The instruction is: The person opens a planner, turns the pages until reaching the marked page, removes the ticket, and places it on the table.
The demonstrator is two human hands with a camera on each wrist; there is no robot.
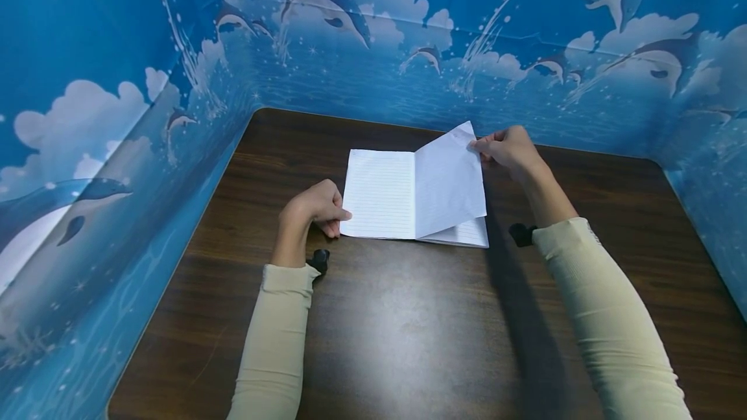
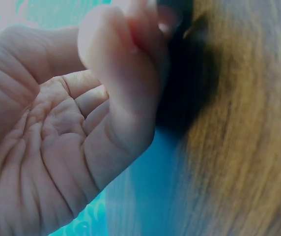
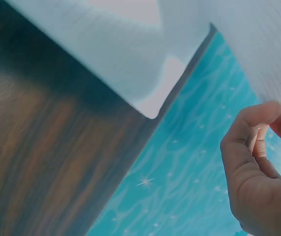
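Note:
An open lined notebook (image 1: 379, 196) lies on the table with its spine running front to back. Its right-hand page (image 1: 450, 180) is lifted and slants up, baring part of the lined sheet underneath. Between thumb and fingertips, my right hand (image 1: 509, 149) pinches that page near its outer edge; the right wrist view shows the same pinch on the raised page (image 3: 263, 59). At the lower left corner, my left hand (image 1: 318, 206) grips the notebook, thumb on top. In the left wrist view the left hand (image 2: 76, 113) has curled fingers, and the notebook is out of sight.
The dark wooden table (image 1: 408, 329) has rounded corners. Around its back and sides hangs a blue curtain (image 1: 373, 70) printed with dolphins and clouds. A small black device (image 1: 318, 260) sits at the left wrist, another black device (image 1: 521, 234) at the right.

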